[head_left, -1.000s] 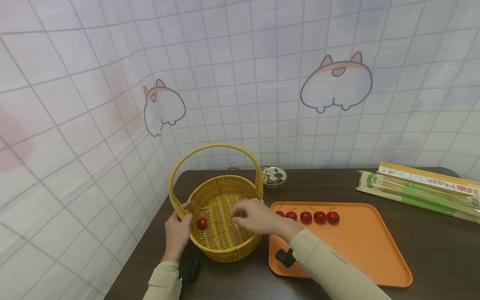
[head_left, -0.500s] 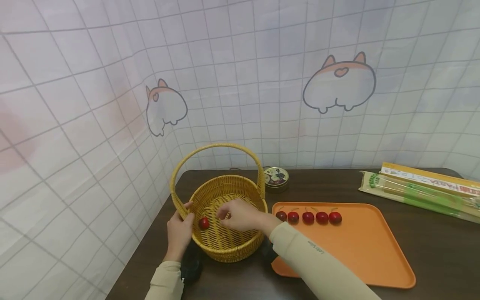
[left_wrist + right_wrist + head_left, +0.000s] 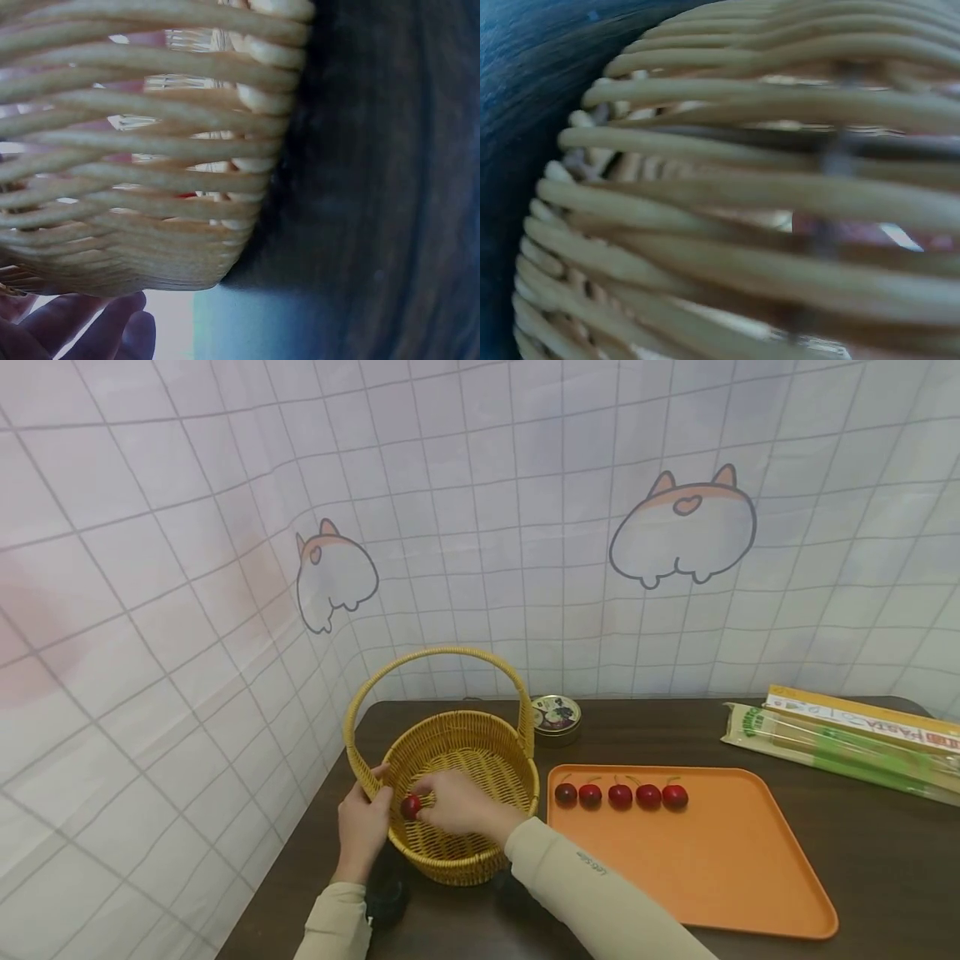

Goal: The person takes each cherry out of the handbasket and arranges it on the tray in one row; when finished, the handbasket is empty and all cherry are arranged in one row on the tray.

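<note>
Our right hand [image 3: 459, 806] is inside the wicker basket [image 3: 480, 745], fingertips at a cherry [image 3: 410, 807] w/ grip unclear, can't tell if pinched. Left hand [image 3: 363, 827] grips the basket's near-left rim. Five cherries [image 3: 620, 795] sit in a row on the orange tray [image 3: 712, 868] just right of the basket.

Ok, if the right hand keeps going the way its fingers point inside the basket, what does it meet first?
The cherry in the basket: the right hand points left, fingertips at or nearly on it. Just beyond are the basket wall and the left hand gripping the rim.
</note>
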{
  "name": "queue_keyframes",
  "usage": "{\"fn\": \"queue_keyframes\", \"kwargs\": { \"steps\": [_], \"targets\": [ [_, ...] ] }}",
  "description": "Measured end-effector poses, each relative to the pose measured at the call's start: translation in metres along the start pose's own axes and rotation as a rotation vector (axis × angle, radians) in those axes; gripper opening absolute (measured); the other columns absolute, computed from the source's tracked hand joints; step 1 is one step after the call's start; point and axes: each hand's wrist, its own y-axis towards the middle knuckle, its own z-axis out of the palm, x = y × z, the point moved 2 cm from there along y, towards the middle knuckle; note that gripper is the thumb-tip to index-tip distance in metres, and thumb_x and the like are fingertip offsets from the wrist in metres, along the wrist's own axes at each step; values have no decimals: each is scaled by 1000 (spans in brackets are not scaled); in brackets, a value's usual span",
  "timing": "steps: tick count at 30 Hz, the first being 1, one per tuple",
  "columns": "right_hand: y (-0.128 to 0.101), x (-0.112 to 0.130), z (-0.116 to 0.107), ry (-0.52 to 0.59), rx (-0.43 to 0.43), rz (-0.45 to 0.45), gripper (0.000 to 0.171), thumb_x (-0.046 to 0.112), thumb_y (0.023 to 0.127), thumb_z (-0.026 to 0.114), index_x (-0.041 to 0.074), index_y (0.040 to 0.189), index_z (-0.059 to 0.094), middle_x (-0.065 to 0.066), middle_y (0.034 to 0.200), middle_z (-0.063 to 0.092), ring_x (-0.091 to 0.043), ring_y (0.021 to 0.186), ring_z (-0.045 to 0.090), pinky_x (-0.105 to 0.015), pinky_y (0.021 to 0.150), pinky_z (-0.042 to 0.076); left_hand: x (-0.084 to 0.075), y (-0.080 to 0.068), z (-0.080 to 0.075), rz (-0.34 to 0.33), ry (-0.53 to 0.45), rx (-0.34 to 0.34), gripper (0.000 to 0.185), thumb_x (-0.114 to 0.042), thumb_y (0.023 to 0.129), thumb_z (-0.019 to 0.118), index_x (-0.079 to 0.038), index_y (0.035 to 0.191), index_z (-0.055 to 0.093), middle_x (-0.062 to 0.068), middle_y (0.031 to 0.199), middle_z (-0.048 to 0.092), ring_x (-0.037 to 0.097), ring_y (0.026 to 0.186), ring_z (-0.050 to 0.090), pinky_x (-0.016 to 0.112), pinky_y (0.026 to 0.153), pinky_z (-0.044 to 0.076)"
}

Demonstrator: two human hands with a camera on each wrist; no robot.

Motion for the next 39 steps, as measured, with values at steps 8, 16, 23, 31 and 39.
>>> {"fn": "queue_keyframes", "kwargs": {
  "steps": [8,16,23,31,39],
  "targets": [
    [2,-4,10,-35,82,-43,42,20,90,67,12,131,61,0,124,64,-15,116,57,-31,94,47,2,-2,2,5,-11,-22,36,-13,89,55,-13,124,67,15,83,61,21,62,45,32,56,39],
    [2,-1,16,-94,167,-79,53,19,90,67,9,139,51,0,125,62,-11,116,56,-29,98,44,2,-3,-1,-2,-6,1,37,-14,91,53,-15,126,65,9,70,47,16,51,33,32,49,33],
    [1,1,16,-73,169,-144,36,12,88,68,12,124,64,5,105,66,-6,98,59,-24,87,47,-1,-3,-3,2,-6,16,38,-14,90,52,-13,127,65,7,68,43,11,47,32,30,47,33],
    [-1,3,15,-122,145,-158,20,14,85,73,15,104,71,7,88,61,-4,80,52,-21,71,45,-2,-2,-2,4,5,14,37,-13,91,53,-13,126,65,7,69,43,11,48,33,30,47,31],
    [-2,0,14,-185,105,-133,12,28,85,75,19,93,73,9,84,56,-5,78,50,-22,67,43,-2,0,-1,11,15,1,37,-13,90,54,-12,125,66,10,74,52,16,57,41,30,51,35]
  ]
}}
